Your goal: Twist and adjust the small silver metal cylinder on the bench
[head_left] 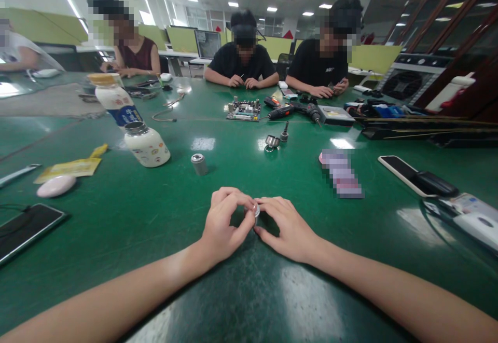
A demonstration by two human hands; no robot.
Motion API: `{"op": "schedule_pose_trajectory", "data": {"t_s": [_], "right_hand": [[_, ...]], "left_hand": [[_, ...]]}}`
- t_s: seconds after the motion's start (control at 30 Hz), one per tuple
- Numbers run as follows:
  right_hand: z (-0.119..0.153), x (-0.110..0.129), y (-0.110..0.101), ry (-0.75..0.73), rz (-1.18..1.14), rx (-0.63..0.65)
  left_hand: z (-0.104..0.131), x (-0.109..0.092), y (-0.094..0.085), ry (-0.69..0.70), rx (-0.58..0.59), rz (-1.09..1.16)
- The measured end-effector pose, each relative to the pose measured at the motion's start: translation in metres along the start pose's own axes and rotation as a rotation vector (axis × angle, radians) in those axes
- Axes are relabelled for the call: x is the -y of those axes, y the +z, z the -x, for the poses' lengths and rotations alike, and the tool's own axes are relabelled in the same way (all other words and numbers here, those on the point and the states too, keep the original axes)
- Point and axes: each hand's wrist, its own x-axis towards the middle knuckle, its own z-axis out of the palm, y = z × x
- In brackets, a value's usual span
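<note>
Low over the green table, my left hand (225, 223) pinches a small silver metal cylinder (257, 215) between thumb and fingertips. From the other side my right hand (286, 226) curves round the same piece, its thumb and fingertips closed against it. Fingers cover most of the cylinder, so only a thin light part shows. Ahead and to the left stands a second grey metal cylinder (199, 164), upright, with a dark detail on its top. Farther ahead lie a shiny metal cup-shaped part (272, 142) and a dark threaded-looking part (285, 132).
Left: a cream bottle (147, 146), a labelled bottle (116, 101), a yellow packet (72, 169), a pink oval (56, 186), a phone (27, 229). Ahead: a circuit board (244, 109), power drill (307, 110). Right: a blurred purple item (342, 174), another phone (404, 174). Several people sit opposite.
</note>
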Motion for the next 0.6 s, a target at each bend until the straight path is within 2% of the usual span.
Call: {"op": "schedule_pose_trajectory", "data": {"t_s": [0.27,0.37,0.43,0.53,0.6], "right_hand": [[0.000,0.000,0.000,-0.005,0.004,0.003],[0.001,0.000,0.000,0.000,0.011,-0.005],[0.001,0.000,0.001,0.005,0.015,-0.005],[0.001,-0.001,0.001,0.002,0.018,0.003],[0.001,-0.001,0.001,0.000,0.020,0.005]], "left_hand": [[0.001,0.001,0.002,-0.034,-0.115,-0.024],[0.000,0.004,0.003,-0.124,-0.138,-0.094],[-0.001,0.008,0.004,-0.238,-0.088,-0.143],[-0.003,0.015,0.006,-0.412,0.072,-0.153],[-0.003,0.017,0.007,-0.480,0.158,-0.143]]}}
